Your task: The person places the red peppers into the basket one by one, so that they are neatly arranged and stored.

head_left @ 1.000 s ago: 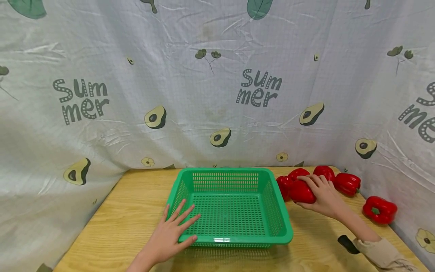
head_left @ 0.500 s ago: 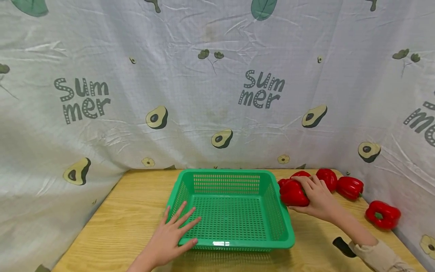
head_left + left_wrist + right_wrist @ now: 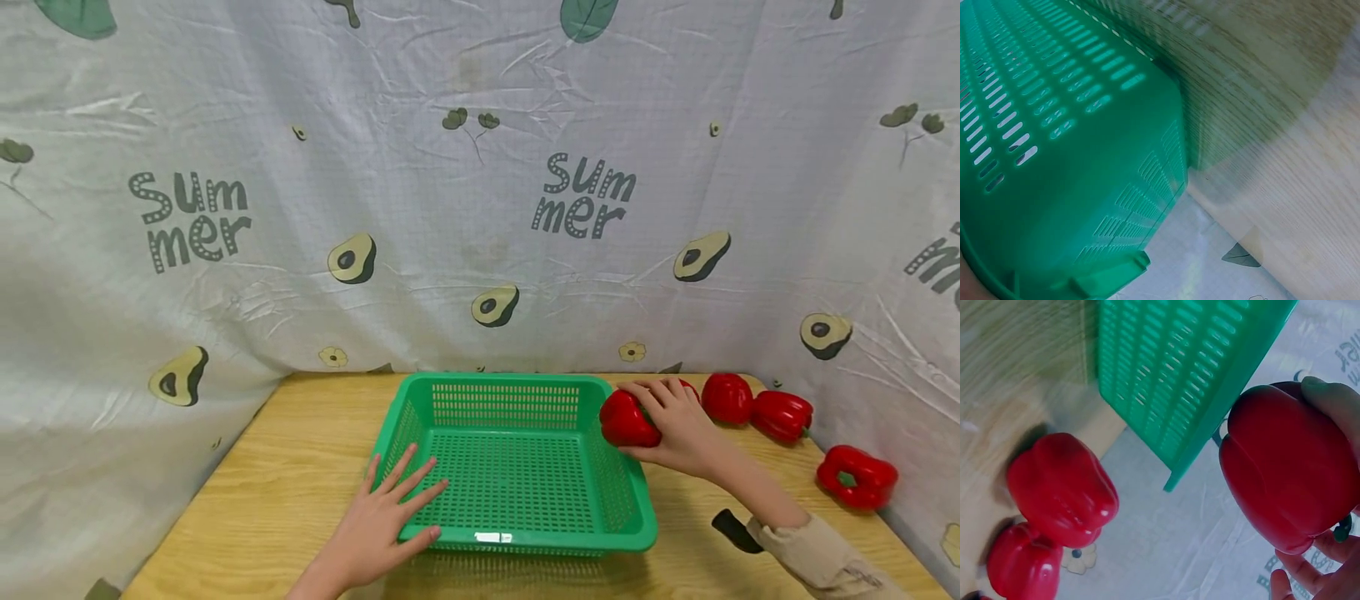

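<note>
My right hand (image 3: 678, 429) grips a red bell pepper (image 3: 627, 419) at the right rim of the green plastic basket (image 3: 510, 537). In the right wrist view the held pepper (image 3: 1291, 465) is lifted beside the basket wall (image 3: 1172, 375), its green stem toward my fingers. My left hand (image 3: 378, 521) lies with spread fingers over the basket's near left corner. Only a sliver of that hand shows in the left wrist view, beside the basket's outer wall (image 3: 1085, 206). No pepper is visible inside the basket.
More red bell peppers lie on the wooden table (image 3: 255, 475) to the right: one at the back (image 3: 726, 398), one beside it (image 3: 782, 415), and one near the right edge (image 3: 857, 477). Others are partly hidden behind my right hand. A printed curtain (image 3: 420, 208) hangs behind and at the sides.
My right hand has carried the bell pepper leftward and up from the group of peppers to the basket's right rim. The left hand has stayed at the basket corner.
</note>
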Available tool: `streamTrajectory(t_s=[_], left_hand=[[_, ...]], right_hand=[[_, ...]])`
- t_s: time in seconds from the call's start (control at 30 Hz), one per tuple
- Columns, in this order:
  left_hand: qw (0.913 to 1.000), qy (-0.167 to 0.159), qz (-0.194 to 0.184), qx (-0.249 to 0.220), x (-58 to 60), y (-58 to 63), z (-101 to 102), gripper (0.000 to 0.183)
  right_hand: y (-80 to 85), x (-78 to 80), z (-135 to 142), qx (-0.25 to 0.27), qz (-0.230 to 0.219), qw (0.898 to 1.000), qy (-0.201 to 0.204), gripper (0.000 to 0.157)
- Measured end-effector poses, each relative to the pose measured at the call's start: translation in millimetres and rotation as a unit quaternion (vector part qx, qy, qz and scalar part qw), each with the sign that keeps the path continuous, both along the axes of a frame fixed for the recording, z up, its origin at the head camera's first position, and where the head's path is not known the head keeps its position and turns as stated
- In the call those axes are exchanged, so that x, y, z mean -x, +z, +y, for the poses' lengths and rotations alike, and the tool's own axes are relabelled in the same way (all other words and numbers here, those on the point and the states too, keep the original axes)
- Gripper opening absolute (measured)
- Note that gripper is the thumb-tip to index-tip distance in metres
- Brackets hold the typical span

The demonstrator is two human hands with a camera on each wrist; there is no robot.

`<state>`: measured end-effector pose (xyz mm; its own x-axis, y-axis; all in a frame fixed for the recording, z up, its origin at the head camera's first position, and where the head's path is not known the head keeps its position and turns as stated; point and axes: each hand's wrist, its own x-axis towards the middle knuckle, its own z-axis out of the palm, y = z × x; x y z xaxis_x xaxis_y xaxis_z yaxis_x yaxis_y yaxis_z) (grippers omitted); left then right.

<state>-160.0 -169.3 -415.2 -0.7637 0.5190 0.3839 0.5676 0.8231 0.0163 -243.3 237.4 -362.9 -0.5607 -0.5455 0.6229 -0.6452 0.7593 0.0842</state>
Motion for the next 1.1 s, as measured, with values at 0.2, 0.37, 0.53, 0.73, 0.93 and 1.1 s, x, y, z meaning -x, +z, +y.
streamTrajectory(t_s=[0.2,0.37,0.53,0.73,0.93,1.1], left_hand=[[1.0,0.0,0.003,0.002,0.1,1.6,0.1,0.048],[1.0,-0.002,-0.005,-0.006,0.2,2.5,0.0,0.048],[0.9999,-0.004,-0.011,-0.005,0.2,2.7,-0.1,0.048],[1.0,-0.003,-0.009,0.004,0.2,4.1,0.1,0.049],[1.0,-0.004,-0.004,0.006,0.1,4.9,0.3,0.049],[1.0,-0.006,-0.002,0.002,-0.5,3.5,-0.2,0.048]], right_hand=[[3.2,7.5,-8.3,-0.024,-0.006,1.0,0.006,0.088],[4.1,13.7,-14.1,-0.041,0.006,0.999,0.019,0.088],[1.5,18.9,-19.9,-0.063,0.025,0.997,0.029,0.083],[-2.4,25.9,-25.2,-0.071,0.026,0.997,0.03,0.085],[-6.2,34.4,-26.1,-0.078,0.029,0.996,0.042,0.085],[-9.5,42.9,-26.0,-0.094,0.033,0.993,0.06,0.086]])
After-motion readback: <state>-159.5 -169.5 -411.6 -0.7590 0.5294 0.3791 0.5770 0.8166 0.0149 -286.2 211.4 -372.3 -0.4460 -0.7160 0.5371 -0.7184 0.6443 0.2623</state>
